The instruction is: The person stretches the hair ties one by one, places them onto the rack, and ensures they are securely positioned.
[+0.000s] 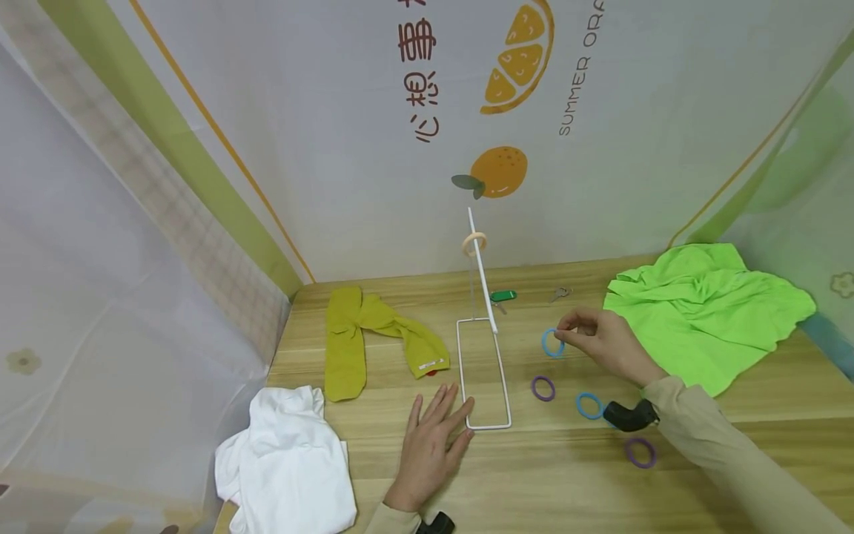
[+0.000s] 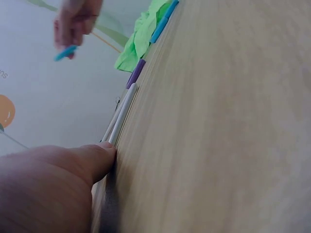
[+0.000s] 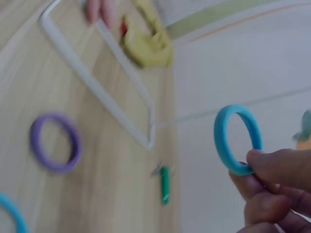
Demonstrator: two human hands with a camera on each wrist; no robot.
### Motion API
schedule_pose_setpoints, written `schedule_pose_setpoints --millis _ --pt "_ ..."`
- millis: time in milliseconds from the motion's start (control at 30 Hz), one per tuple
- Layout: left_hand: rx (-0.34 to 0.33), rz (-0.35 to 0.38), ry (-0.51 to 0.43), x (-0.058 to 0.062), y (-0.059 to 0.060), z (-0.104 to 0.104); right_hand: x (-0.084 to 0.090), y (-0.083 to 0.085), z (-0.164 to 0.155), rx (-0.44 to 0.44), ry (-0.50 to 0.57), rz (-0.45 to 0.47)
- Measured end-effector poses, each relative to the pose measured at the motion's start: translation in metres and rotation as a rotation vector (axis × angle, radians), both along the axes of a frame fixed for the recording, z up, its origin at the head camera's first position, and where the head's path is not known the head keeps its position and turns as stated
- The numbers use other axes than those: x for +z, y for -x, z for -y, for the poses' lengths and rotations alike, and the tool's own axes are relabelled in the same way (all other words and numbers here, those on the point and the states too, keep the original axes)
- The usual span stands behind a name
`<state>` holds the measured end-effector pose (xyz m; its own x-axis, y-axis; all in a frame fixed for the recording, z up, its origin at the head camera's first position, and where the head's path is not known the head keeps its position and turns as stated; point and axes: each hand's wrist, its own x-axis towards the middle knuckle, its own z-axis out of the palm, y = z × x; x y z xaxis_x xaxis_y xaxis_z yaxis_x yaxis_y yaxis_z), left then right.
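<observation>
A blue ring [image 3: 222,141] is pinched between the thumb and fingers of my right hand [image 1: 610,343], raised over the table right of the white wire stand [image 1: 505,378]. My left hand [image 1: 432,445] lies with fingers spread at the near left corner of the stand's base, touching it. On the stand's slanted white rod hangs a beige ring [image 1: 475,236]. Below my right hand on the table are a purple ring [image 1: 534,380], a second blue ring [image 1: 579,404] and another purple ring [image 1: 629,449]. The right wrist's black camera [image 1: 627,417] partly covers the area beside that second blue ring.
Behind the stand lie a green-tagged key [image 1: 503,295] and another key [image 1: 560,294]. A bright green cloth [image 1: 707,311] spreads at the right. Left of the stand are a mustard cloth [image 1: 345,348] and a white cloth [image 1: 293,467]. A printed curtain [image 1: 373,208] hangs along the back.
</observation>
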<state>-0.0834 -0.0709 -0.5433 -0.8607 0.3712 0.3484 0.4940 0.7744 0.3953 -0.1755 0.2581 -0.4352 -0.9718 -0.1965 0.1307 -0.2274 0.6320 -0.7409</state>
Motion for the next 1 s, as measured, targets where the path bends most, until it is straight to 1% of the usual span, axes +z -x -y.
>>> schedule_pose_setpoints --millis 100,233,400,533,667,767,867,933,1000 --pt "0.0 0.0 -0.001 0.001 0.0 0.0 0.013 -0.004 0.009 0.01 0.087 -0.016" --pt "0.001 -0.004 0.0 0.0 -0.001 0.0 0.032 -0.013 0.022 0.036 0.185 -0.074" --pt "0.006 0.035 0.004 0.001 0.0 -0.001 0.058 -0.027 0.04 0.087 0.27 -0.166" --pt "0.01 0.058 0.008 0.001 0.001 -0.001 0.076 -0.038 0.053 0.176 0.354 -0.255" --pt "0.012 0.051 0.003 0.0 0.001 -0.001 0.093 -0.049 0.066 0.291 0.455 -0.33" --pt "0.01 0.039 -0.003 -0.001 0.001 -0.001 0.102 -0.055 0.074 0.383 0.548 -0.381" --pt "0.006 0.021 -0.003 -0.002 0.001 -0.001 0.107 -0.056 0.08 0.45 0.608 -0.437" --pt "0.005 0.016 -0.003 -0.002 0.001 0.0 0.109 -0.057 0.083 0.45 0.61 -0.45" --pt "0.006 0.016 -0.001 -0.002 0.001 0.0 0.11 -0.056 0.085 0.433 0.597 -0.45"
